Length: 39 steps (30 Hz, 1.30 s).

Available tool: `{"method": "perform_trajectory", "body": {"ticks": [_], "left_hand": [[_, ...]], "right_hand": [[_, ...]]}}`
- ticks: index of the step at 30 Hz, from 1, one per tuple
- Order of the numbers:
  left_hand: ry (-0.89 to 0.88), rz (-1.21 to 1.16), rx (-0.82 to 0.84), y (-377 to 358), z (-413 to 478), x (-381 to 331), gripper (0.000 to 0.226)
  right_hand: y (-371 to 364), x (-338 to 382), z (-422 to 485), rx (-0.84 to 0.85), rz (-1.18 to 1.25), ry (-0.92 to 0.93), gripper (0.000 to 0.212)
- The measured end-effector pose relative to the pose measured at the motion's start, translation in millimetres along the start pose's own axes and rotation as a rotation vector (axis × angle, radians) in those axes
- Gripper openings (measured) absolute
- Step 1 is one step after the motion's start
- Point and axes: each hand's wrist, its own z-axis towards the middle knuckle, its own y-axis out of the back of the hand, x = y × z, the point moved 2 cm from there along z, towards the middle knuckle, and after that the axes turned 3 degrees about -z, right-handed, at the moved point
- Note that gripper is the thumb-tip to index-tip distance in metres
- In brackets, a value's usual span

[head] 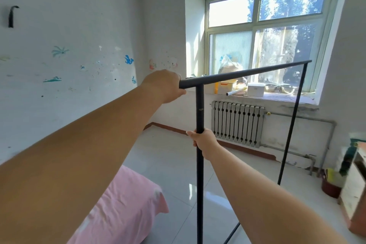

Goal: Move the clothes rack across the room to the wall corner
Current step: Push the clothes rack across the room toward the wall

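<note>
The clothes rack (245, 74) is a bare black metal frame with one top bar and two thin uprights, standing in front of me. My left hand (166, 87) grips the near end of the top bar. My right hand (204, 140) is closed around the near upright, about halfway down. The far upright runs down towards the floor at the right. The rack's feet are mostly out of view. The wall corner (142, 85) lies ahead to the left of the window.
A bed with a pink cover (122, 208) lies low at the left. A grey radiator (237, 123) hangs under the window, whose sill (277, 98) holds boxes and bowls. A wooden cabinet (354, 194) and a red pot (330, 186) stand at the right. The floor is glossy tile.
</note>
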Motion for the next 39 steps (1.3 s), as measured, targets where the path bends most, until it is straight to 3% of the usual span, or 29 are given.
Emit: {"method": "perform_trajectory", "body": {"ticks": [8, 18, 34, 39], "left_hand": [[0.083, 0.096, 0.011, -76.9, 117.9, 3.8, 0.041], [0.131, 0.22, -0.062, -162.2, 232.3, 14.7, 0.036], [0.1, 0.28, -0.033, -296.3, 416.5, 161.3, 0.024], [0.108, 0.3, -0.062, -331.6, 454.4, 204.9, 0.036]], "right_hand": [[23.3, -8.1, 147.8, 0.015, 0.024, -0.024, 0.016], [32.2, -12.7, 291.6, -0.041, 0.144, -0.055, 0.03], [-54.9, -2.2, 524.2, -0.065, 0.198, -0.043, 0.032], [-86.0, 3.7, 580.7, -0.027, 0.157, -0.043, 0.032]]}}
